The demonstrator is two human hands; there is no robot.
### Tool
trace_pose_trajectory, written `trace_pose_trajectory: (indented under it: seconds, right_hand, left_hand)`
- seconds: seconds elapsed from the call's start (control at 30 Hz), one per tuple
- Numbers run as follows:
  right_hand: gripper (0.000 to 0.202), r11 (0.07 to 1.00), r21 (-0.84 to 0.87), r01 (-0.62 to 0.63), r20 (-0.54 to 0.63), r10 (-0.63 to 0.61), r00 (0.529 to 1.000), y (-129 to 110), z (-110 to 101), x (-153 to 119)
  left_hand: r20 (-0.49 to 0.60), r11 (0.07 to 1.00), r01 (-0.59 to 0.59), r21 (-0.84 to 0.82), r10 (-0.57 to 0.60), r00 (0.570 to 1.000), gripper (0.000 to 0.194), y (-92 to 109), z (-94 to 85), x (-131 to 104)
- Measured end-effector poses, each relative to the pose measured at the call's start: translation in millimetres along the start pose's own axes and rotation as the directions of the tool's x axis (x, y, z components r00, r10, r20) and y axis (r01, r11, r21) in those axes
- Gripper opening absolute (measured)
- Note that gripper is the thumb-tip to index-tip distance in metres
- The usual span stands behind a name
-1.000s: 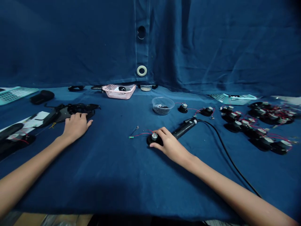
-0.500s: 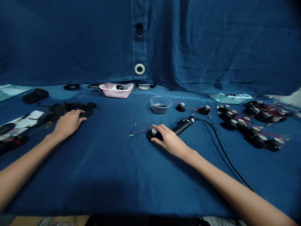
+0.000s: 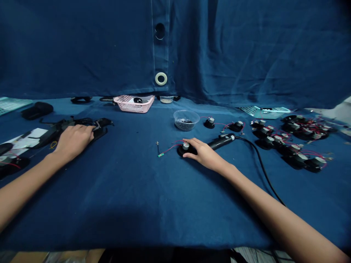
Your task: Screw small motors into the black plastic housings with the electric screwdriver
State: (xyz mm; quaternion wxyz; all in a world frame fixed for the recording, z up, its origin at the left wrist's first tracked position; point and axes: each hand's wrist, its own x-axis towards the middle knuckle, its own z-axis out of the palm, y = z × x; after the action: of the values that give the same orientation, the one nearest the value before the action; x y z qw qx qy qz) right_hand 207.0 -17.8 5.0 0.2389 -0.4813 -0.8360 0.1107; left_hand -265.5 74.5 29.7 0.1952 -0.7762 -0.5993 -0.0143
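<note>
My left hand (image 3: pixel 76 141) is closed, fingers curled over the edge of a black plastic part (image 3: pixel 101 128) lying among similar dark parts on the left. Just beside its wrist is a small yellow wire loop (image 3: pixel 53 145). My right hand (image 3: pixel 204 154) is closed around a black round piece with a silvery cylinder (image 3: pixel 185 146) on top, thumb in front and fingers behind. Red wires run from that piece to a small green circuit board (image 3: pixel 161 155), which lies on the cloth. Right behind this hand is a black tool handle (image 3: pixel 223 141) with a cable.
A clear bowl (image 3: pixel 186 120) with dark small bits stands beyond my right hand. Several similar wired pieces (image 3: pixel 292 149) cluster at the right. A pink basket (image 3: pixel 134 106) and a teal basket (image 3: pixel 265 112) stand along the back, below a blue curtain (image 3: pixel 95 47).
My right hand has slid the round wired piece rightward, with the circuit board trailing and the tool handle shifting too. My left hand's fingers have curled more over the black parts.
</note>
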Motion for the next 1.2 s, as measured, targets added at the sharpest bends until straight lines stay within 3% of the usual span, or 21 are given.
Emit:
trace_pose_trajectory:
  seconds: [0.23, 0.33, 0.37, 0.4, 0.5, 0.57, 0.63, 0.7, 0.83, 1.0, 1.1, 1.2]
  right_hand:
    - [0.067, 0.998, 0.070, 0.005, 0.057, -0.009, 0.998, 3, -2, -6]
    - [0.065, 0.995, 0.099, -0.003, 0.055, -0.003, 0.998, 2, 0, -7]
    - [0.064, 0.994, 0.108, -0.007, 0.054, 0.001, 0.999, -1, 1, -6]
    - [0.062, 0.993, 0.117, -0.014, 0.049, 0.008, 0.999, -4, 3, -6]
    - [0.062, 0.990, 0.133, -0.049, 0.010, 0.048, 0.999, -20, 8, -6]
    - [0.060, 0.987, 0.139, -0.077, -0.017, 0.080, 0.997, -32, 9, -6]
    - [0.053, 0.986, 0.141, -0.090, -0.032, 0.095, 0.995, -42, 6, -8]
    - [0.048, 0.987, 0.148, -0.061, -0.011, 0.063, 0.998, -47, 2, -10]
    - [0.047, 0.981, 0.193, 0.006, 0.064, -0.019, 0.998, -40, 2, -9]
    - [0.022, 0.979, 0.181, -0.097, 0.001, 0.098, 0.995, -40, 13, -5]
    - [0.031, 0.983, 0.126, -0.133, -0.045, 0.139, 0.989, -50, 13, -5]
    - [0.044, 0.997, 0.061, -0.041, -0.067, 0.045, 0.997, -54, 7, -5]
  left_hand:
    - [-0.238, 0.988, 0.151, -0.043, -0.156, 0.959, 0.053, 28, -28.8, -8]
    - [-0.314, 0.964, 0.181, -0.193, -0.236, 0.920, 0.049, 51, -50.4, -8]
    - [-0.317, 0.912, 0.164, -0.377, -0.294, 0.902, 0.046, 63, -58.0, -9]
    - [-0.311, 0.888, 0.137, -0.440, -0.293, 0.904, 0.043, 76, -65.3, -11]
    - [-0.220, 0.835, 0.024, -0.550, -0.173, 0.960, 0.035, 122, -82.4, -21]
    - [-0.097, 0.646, -0.051, -0.762, -0.035, 0.995, 0.032, 152, -88.7, -30]
    - [-0.016, 0.505, -0.065, -0.861, 0.101, 0.995, 0.032, 175, -90.6, -39]
    - [0.038, 0.439, -0.057, -0.897, 0.204, 0.978, 0.034, 190, -88.6, -46]
    - [0.081, 0.495, -0.073, -0.866, 0.284, 0.956, 0.065, 203, -78.4, -52]
    - [0.063, 0.551, -0.124, -0.825, 0.308, 0.949, 0.061, 207, -68.7, -49]
    - [0.066, 0.588, -0.139, -0.797, 0.313, 0.948, 0.066, 207, -62.2, -47]
    - [0.040, 0.612, -0.182, -0.770, 0.332, 0.943, 0.071, 206, -54.3, -47]
